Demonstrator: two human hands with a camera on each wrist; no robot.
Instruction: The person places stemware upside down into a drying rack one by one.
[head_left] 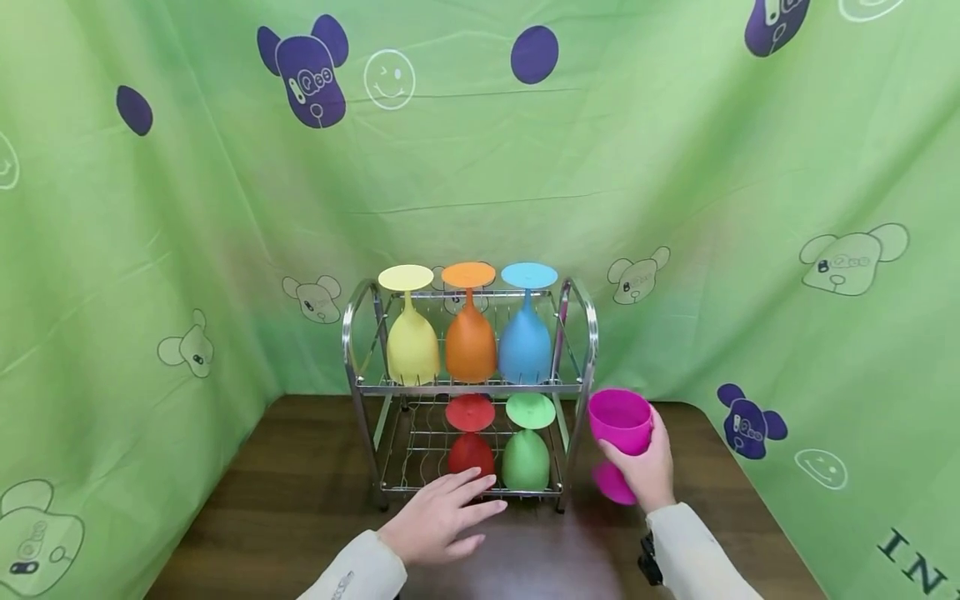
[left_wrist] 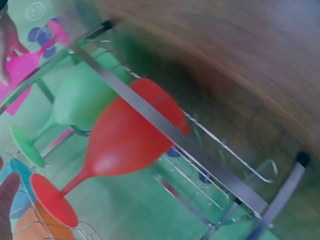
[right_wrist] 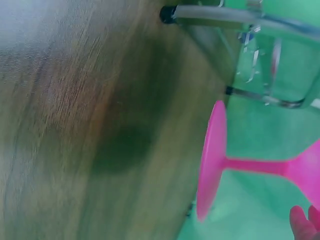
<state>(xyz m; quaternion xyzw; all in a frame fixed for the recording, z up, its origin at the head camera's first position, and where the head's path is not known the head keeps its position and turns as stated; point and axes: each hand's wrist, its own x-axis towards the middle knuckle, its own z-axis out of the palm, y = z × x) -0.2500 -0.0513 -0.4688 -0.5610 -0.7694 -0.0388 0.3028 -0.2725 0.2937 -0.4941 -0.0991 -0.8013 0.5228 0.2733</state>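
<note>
My right hand (head_left: 648, 462) grips a magenta goblet (head_left: 621, 421) by its bowl, upright, just right of a two-tier metal rack (head_left: 468, 388). In the right wrist view the goblet's foot (right_wrist: 212, 160) shows beside the wooden surface. My left hand (head_left: 446, 517) hovers with fingers spread in front of the lower tier and holds nothing. Behind its fingers an upside-down red goblet (head_left: 471, 450) stands on that tier, with a green goblet (head_left: 527, 458) to its right. On the upper tier, yellow (head_left: 412, 342), orange (head_left: 470, 342) and blue goblets (head_left: 525, 342) stand upside down in a row.
The rack stands on a dark wooden table (head_left: 285, 500), towards its back edge. A green patterned cloth (head_left: 480, 167) hangs behind and at both sides. Bare wire (head_left: 420, 454) shows at the left of the lower tier.
</note>
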